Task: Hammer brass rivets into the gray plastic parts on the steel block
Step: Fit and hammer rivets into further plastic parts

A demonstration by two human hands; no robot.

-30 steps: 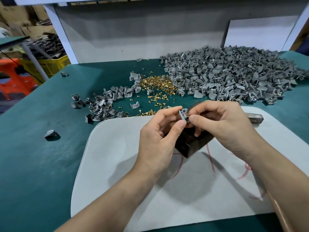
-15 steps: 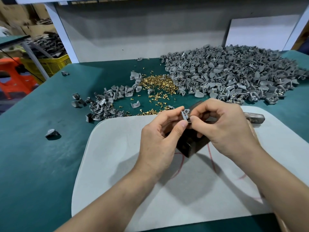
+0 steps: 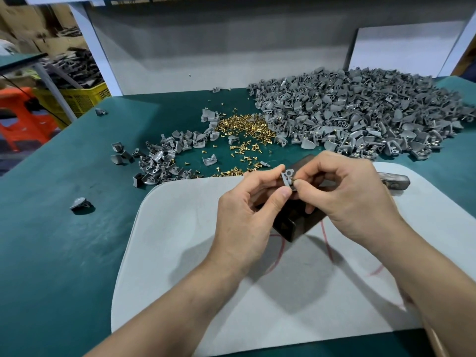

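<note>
My left hand (image 3: 247, 215) pinches a small gray plastic part (image 3: 287, 177) between thumb and forefinger, just above the dark steel block (image 3: 293, 225). My right hand (image 3: 345, 199) meets it from the right, its thumb and forefinger pinching a small brass rivet (image 3: 293, 182) at the part's edge. The block stands on a pale gray mat (image 3: 180, 253), mostly hidden under both hands. A hammer head (image 3: 394, 180) lies on the mat behind my right hand.
A large heap of gray parts (image 3: 360, 117) fills the back right of the green table (image 3: 51, 228). Loose brass rivets (image 3: 244, 127) lie at the middle, a smaller pile of parts (image 3: 164, 161) to their left. One stray part (image 3: 79, 203) sits far left.
Both hands stay together over the block. My right fingers have shifted slightly against the gray part, which has turned a little so its face shows more.
</note>
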